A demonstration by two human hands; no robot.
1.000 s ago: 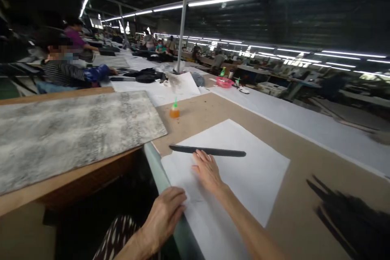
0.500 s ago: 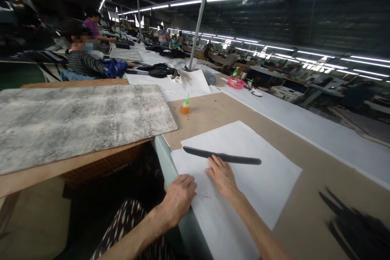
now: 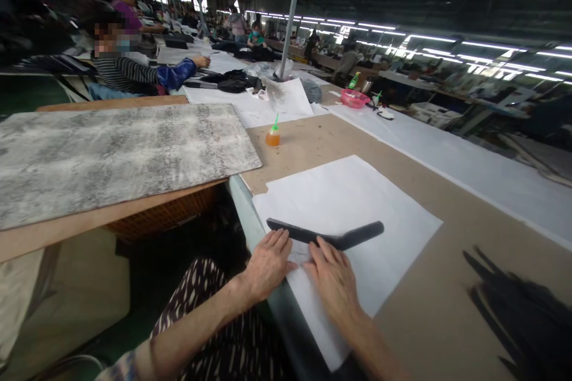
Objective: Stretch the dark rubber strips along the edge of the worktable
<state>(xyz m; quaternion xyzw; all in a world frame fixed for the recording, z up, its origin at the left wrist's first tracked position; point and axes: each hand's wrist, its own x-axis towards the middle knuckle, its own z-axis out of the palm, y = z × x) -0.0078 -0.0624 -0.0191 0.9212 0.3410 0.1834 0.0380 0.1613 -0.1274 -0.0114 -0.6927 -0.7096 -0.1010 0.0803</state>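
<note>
A narrow black strip (image 3: 364, 234) lies on a white paper sheet (image 3: 379, 190) and bends in its middle, its right part angling up and away. My left hand (image 3: 269, 263) rests its fingertips on the strip's left part, its thumb stretched out to the right over the paper. Just right of the bend's left side, my right hand (image 3: 334, 277) presses its fingers on the strip's middle, thumb apart. Both hands are open, fingers laid down rather than wrapped round. Parts of the strip's near edge are hidden under the fingers.
A pile of black strips (image 3: 522, 315) sits at the right on the brown tabletop (image 3: 308, 137). Ahead stands a small orange bottle (image 3: 273, 137) with a green nozzle. A mottled grey board (image 3: 125, 161) is at left. Beyond are a pink basket (image 3: 354, 99), a pole (image 3: 292, 18) and a seated co-worker (image 3: 123, 71).
My left hand has moved up from the table edge onto the strip, its fingers extending. My right hand has shifted slightly nearer. The strip, nearly straight before, is now bent toward me.
</note>
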